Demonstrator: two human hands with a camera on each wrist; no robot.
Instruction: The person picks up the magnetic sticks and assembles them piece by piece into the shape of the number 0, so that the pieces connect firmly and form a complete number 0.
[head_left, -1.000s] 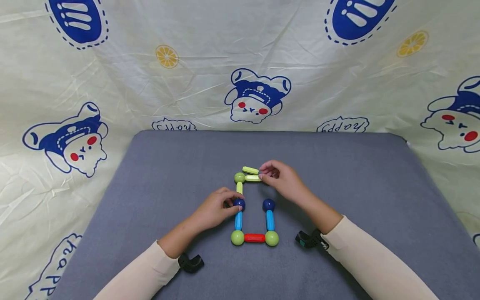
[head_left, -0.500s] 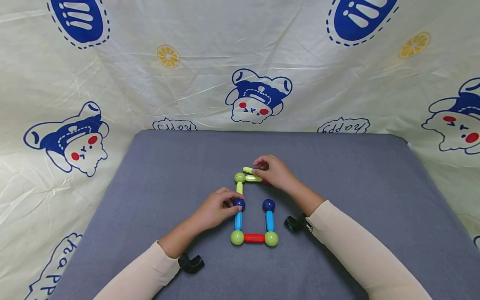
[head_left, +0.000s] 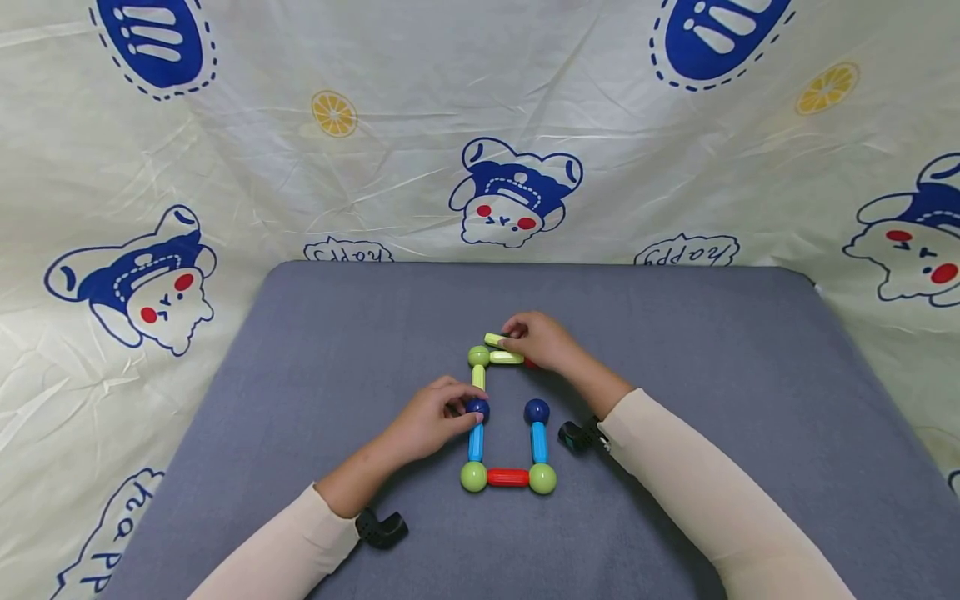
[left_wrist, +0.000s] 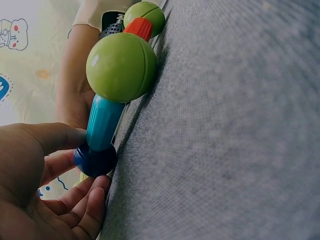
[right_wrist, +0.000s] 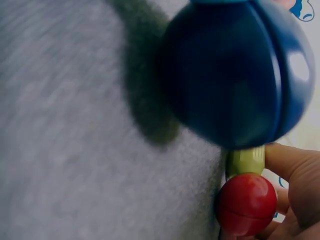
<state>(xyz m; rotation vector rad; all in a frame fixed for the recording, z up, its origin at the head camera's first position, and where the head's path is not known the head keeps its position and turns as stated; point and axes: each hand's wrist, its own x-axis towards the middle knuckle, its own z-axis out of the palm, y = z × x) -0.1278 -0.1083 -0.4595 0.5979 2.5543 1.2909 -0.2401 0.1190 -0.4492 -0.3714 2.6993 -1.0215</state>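
Note:
My left hand (head_left: 431, 417) holds a dark blue ball (left_wrist: 95, 161) between thumb and fingers, on the left side of a frame of balls and rods. At the frame's far end, my right hand (head_left: 546, 342) pinches the right end of a loose yellow-green rod (head_left: 493, 340). Just in front of that rod lies another yellow-green rod (head_left: 506, 357), which runs from a green ball (head_left: 478, 357) to a red ball (right_wrist: 246, 204). In the head view the right hand mostly hides the red ball. A second dark blue ball (head_left: 537, 411) tops the right side's light blue rod (head_left: 539, 442).
A red rod (head_left: 508, 477) joins two green balls, one of them the near left green ball (head_left: 474, 477), along the near side. Everything lies on a grey cloth-covered table (head_left: 300, 350). Behind it hangs a printed curtain (head_left: 405, 167). Black wrist cameras (head_left: 382, 529) sit close above the table.
My right hand has moved left from the red ball's end of the front rod to the loose yellow-green rod, baring part of the red ball. The left hand stays on the dark blue ball.

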